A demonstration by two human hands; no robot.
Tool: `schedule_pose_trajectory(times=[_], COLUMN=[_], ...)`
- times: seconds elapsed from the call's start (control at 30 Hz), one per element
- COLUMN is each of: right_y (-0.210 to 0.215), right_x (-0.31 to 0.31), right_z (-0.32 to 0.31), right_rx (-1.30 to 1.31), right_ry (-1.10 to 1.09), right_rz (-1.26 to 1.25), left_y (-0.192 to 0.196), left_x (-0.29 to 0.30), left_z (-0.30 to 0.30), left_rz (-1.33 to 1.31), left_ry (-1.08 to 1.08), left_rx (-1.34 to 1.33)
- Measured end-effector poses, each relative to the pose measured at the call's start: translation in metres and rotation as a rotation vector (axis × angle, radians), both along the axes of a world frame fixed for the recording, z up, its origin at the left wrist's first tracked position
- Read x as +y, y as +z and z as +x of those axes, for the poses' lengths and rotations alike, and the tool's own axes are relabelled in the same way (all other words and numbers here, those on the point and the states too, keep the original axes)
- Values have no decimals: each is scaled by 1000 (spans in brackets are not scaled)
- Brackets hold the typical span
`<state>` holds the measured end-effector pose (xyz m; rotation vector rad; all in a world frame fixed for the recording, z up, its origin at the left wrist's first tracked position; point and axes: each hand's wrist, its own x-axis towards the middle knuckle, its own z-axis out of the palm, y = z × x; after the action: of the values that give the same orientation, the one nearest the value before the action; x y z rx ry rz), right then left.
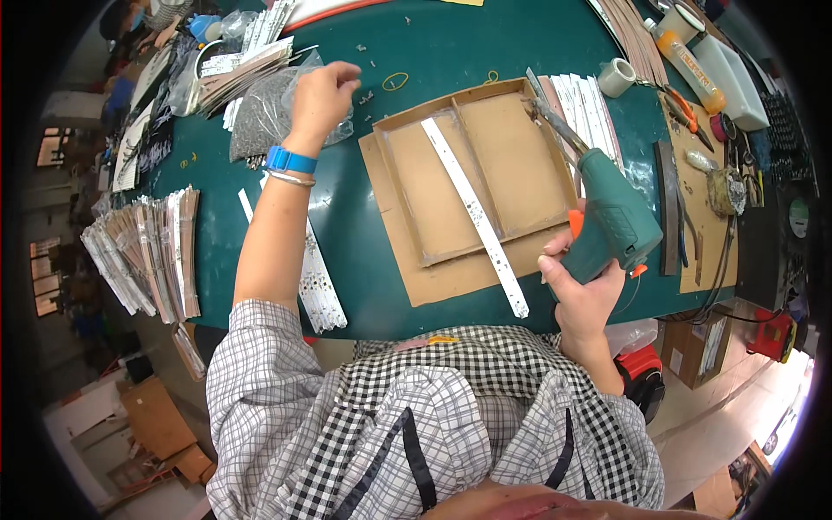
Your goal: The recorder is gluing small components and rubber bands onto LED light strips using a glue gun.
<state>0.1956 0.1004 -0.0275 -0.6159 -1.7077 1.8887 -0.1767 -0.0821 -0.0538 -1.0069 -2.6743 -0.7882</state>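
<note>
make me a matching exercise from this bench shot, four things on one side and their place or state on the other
1. soldering gun
2. white strip
3. tape roll
4. left hand

a. lies slantwise on the cardboard tray
b. raised by the bag of small grey parts
c. gripped in the right hand
d. stands on the green table beyond the tray

Pairs: 1-c, 2-a, 3-d, 4-b

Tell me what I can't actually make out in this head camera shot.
- Head view: whatever the left hand pinches is hidden by its curled fingers.
- Small grey parts in the clear plastic bag: too small to tell their kind.
- Tip of the green pistol-grip soldering gun in the right hand: too thin to tell whether it touches the brown cardboard tray.
- Tools at the right rim: bent and blurred by the fisheye.
</note>
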Motion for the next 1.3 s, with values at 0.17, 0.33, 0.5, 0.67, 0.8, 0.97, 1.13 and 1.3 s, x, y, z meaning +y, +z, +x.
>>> schedule_pose_trajectory(times=[0.17, 0.33, 0.5, 0.67, 0.8, 0.97, 1.13, 1.3], right_y=[8, 8, 10, 13, 17, 20, 18, 26], right_x=[1, 0, 4, 11, 16, 26, 24, 7], right_z=[-3, -3, -3, 2, 10, 29, 20, -12], right_rx=[-53, -31, -21, -4, -27, -58, -53, -41], right_ry=[-20, -29, -53, -37, -46, -29, 12, 114], right_rz=[-88, -91, -76, -54, -41, 47, -52, 7], left_y=[-13, -20, -30, -26, -12, 22, 41, 51], left_x=[20, 40, 41, 37, 16, -7, 0, 19], left_z=[0, 4, 3, 4, 7, 58, 139, 197], left_rz=[20, -90, -67, 54, 307, 611, 669, 712], left_ry=[-64, -2, -8, 38, 58, -168, -311, -362], left_rx=[-114, -134, -173, -152, -371, -858, -1198, -1497])
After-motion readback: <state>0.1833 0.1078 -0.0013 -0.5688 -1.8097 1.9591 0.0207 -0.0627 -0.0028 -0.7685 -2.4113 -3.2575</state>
